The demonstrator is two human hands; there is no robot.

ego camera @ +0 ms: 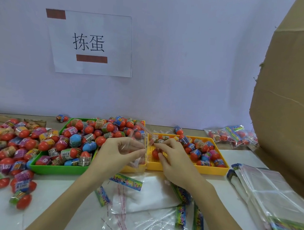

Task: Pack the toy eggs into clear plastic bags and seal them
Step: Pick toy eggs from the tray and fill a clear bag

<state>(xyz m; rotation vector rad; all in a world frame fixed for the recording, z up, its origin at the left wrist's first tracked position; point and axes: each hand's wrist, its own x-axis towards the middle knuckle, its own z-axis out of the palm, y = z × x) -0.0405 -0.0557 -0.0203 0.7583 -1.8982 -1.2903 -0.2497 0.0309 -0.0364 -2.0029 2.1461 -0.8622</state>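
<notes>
Bag: my left hand [123,150] and right hand [169,153] pinch the clear bag [138,139]'s mouth; limp, slippery film.
Eggs: light, hard.

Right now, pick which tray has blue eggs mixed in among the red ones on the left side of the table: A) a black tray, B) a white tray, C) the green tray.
C: the green tray holds several blue eggs among the red ones.

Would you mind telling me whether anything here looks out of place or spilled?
Yes: many toy eggs lie loose on the table left of the green tray rather than in it, and one stray egg sits apart behind it, near the wall.
</notes>
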